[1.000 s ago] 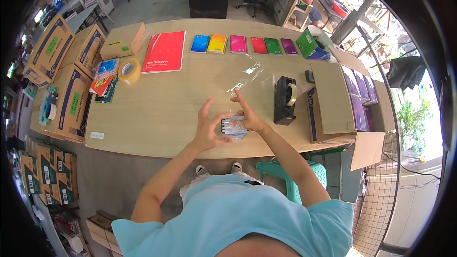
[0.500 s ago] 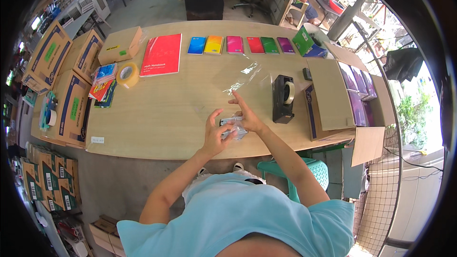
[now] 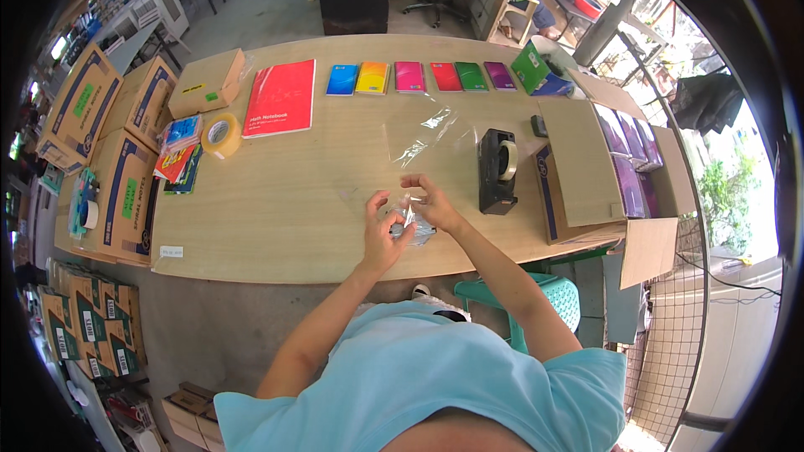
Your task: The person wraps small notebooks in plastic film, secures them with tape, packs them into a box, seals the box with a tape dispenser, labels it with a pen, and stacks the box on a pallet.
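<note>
Near the front edge of the table (image 3: 251, 218), a small bundle in clear plastic (image 3: 423, 233) lies between my two hands. My left hand (image 3: 383, 230) is closed at the bundle's left side, thumb and fingers pinching its shiny wrap. From the right, my right hand (image 3: 434, 208) bends over the top with its fingers curled onto the plastic. The bundle's contents are blurred and partly covered by my fingers. A loose clear plastic sheet (image 3: 431, 130) lies just beyond my hands. To the right stands a black tape dispenser (image 3: 496, 176) with a roll in it.
Small colourful notebooks (image 3: 409, 77) line the far side, beside a large red notebook (image 3: 280, 99). A wide tape roll (image 3: 222, 136) and cartons (image 3: 126, 192) sit left. At right is an open carton (image 3: 586, 176) with purple packs; a green stool (image 3: 544, 305) is below.
My right hand's raised fingers have come down and curled onto the plastic. My left hand stays by the bundle with little movement. The view has shifted slightly.
</note>
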A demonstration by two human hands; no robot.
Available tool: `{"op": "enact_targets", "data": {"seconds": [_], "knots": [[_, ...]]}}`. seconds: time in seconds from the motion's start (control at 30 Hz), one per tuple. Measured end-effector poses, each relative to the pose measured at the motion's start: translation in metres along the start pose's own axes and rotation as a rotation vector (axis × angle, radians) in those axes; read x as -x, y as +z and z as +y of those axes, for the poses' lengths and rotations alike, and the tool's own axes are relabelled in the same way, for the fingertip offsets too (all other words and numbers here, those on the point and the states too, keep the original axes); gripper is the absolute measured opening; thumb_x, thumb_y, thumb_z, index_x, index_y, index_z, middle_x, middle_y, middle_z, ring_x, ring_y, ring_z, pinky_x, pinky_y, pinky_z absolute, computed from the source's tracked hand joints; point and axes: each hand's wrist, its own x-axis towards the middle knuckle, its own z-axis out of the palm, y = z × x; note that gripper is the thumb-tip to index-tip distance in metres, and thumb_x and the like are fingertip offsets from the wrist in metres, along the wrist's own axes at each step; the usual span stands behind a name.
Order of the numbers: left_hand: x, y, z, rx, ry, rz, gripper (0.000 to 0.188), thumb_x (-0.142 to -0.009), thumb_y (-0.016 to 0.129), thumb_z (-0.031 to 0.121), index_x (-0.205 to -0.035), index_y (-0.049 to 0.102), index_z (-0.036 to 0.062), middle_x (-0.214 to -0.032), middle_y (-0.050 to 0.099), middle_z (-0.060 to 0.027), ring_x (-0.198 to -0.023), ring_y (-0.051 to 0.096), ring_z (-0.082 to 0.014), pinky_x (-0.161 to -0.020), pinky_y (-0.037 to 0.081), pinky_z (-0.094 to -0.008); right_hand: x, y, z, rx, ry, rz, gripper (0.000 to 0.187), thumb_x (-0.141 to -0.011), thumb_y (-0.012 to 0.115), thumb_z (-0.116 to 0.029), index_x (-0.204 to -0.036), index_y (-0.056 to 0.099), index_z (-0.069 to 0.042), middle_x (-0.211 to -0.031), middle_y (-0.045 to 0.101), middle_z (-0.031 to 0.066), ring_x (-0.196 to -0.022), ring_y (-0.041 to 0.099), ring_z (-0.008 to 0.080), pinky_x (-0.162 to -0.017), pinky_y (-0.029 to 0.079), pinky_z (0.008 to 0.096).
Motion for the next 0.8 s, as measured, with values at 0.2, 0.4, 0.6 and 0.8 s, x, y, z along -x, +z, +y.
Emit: {"op": "enact_targets", "data": {"seconds": [0.2, 0.4, 0.6, 0.8], "knots": [[0.001, 0.002, 0.002, 0.094, -0.035, 0.047, 0.026, -0.073, 0.078, 0.007, -0.071, 0.052, 0.0031, -0.112, 0.057, -0.0163, -0.104, 0.058, -0.0322, -0.090, 0.047, -0.0424, -0.014, -0.024, -0.053, -0.892, 0.277, 0.592, 0.055, -0.084, 0.075, -0.026, -0.128, 0.056, 0.001, -0.127, 0.058, 0.0153, -0.110, 0.059, 0.0255, -0.089, 0.052, 0.0398], [-0.009, 0.008, 0.001, 0.523, -0.310, 0.060, 0.030, -0.072, 0.076, 0.001, -0.094, 0.055, 0.0029, -0.093, 0.061, -0.0091, -0.086, 0.061, -0.0200, -0.077, 0.049, -0.0318, -0.004, -0.016, -0.048, -0.064, 0.199, -0.014, 0.027, -0.079, 0.078, -0.014, -0.103, 0.073, -0.001, -0.096, 0.071, 0.0086, -0.088, 0.065, 0.0183, -0.081, 0.054, 0.0345], [-0.010, 0.000, -0.011, 0.586, -0.491, -0.010, 0.045, -0.072, 0.072, -0.007, -0.112, 0.055, 0.0042, -0.094, 0.064, -0.0071, -0.089, 0.061, -0.0142, -0.078, 0.050, -0.0283, 0.018, 0.010, -0.065, 0.254, 0.038, 0.135, 0.014, -0.075, 0.078, -0.006, -0.089, 0.077, -0.008, -0.088, 0.070, 0.0075, -0.083, 0.067, 0.0203, -0.078, 0.054, 0.0360], [-0.002, 0.018, -0.005, 0.434, -0.402, 0.094, 0.023, -0.070, 0.069, -0.011, -0.090, 0.068, -0.0001, -0.092, 0.064, -0.0075, -0.090, 0.062, -0.0152, -0.077, 0.050, -0.0273, 0.072, 0.037, -0.040, 0.476, -0.209, 0.383, 0.026, -0.076, 0.076, -0.007, -0.101, 0.076, -0.015, -0.102, 0.071, 0.0024, -0.105, 0.065, 0.0226, -0.110, 0.033, 0.0516]]}}
